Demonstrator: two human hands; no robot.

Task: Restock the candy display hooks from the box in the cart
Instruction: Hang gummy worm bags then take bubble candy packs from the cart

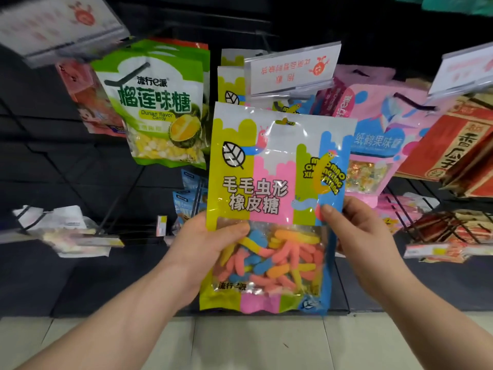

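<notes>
Head view: both hands hold one gummy worm bag (274,198) upright at frame center, in front of the hook display. Left hand (210,252) grips the bag's lower left edge, thumb on the front over the clear window, fingers behind. Right hand (360,236) pinches the right edge at mid height, thumb tip on the front, fingers behind. Bag is striped yellow-green, pink and blue, with a leaf logo at its upper left, Chinese text in the middle and a clear window low down showing orange, blue, yellow and pink worm candies. Hang hole (285,122) at the bag's top center is free, not on any hook.

Just behind the bag, upper center, matching bags (230,84) hang under a clear price tag holder (293,68) with red print. Upper left: green durian candy bag (157,108) hangs on a hook, with a pinkish-red bag (88,102) behind it to the left. Right of center: pink and blue candy bag (378,129) hangs. Far right: red and tan packs (453,148) tilted on a wire shelf. Blurred tag holder (58,25) at top left. Lower left: white packs (69,231) on hooks, blurred. Light tiled floor (240,343) along the bottom edge. Both forearms are bare.
</notes>
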